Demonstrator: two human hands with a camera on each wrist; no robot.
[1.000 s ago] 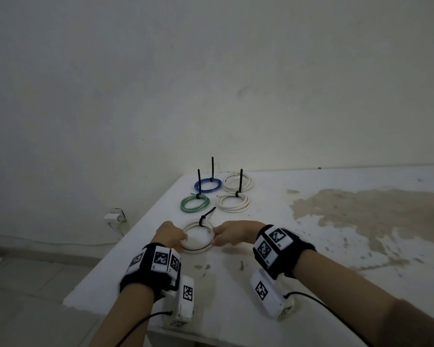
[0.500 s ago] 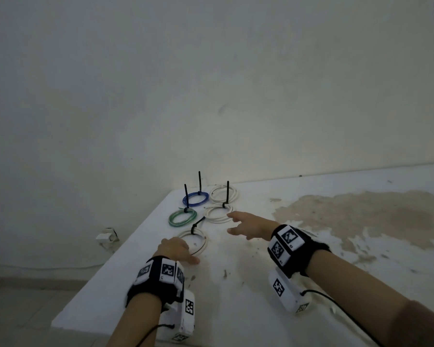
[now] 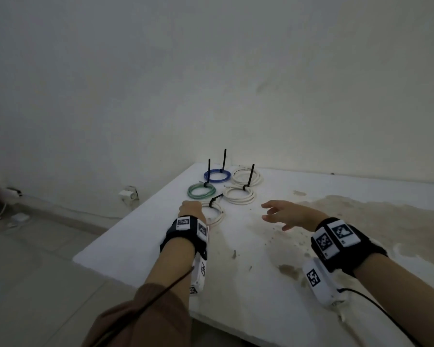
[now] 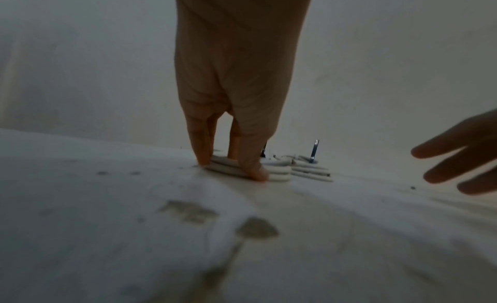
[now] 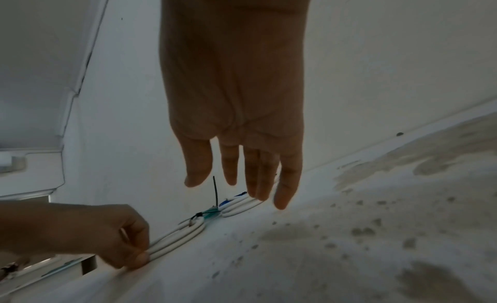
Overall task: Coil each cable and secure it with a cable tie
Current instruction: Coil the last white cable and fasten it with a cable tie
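Observation:
Near the table's left edge lies a white cable coil (image 3: 217, 215) with a black cable tie (image 3: 214, 199) round it. My left hand (image 3: 193, 208) pinches its near rim; in the left wrist view the thumb and fingers (image 4: 251, 169) straddle the stacked white turns (image 4: 279, 173). In the right wrist view the same hand (image 5: 135, 254) grips the coil (image 5: 177, 236). My right hand (image 3: 273, 213) hovers open above the table, right of the coil, touching nothing, fingers (image 5: 282, 192) spread.
Behind lie tied coils with upright black tie tails: blue (image 3: 217, 175), green (image 3: 201, 191) and two white (image 3: 247, 176) (image 3: 239, 194). The white table (image 3: 261, 284) has brown stained patches on the right. A wall stands behind; the floor drops off at the left.
My right hand has let go of the near white coil and drawn off to the right, opening. My left hand keeps its grip on the coil.

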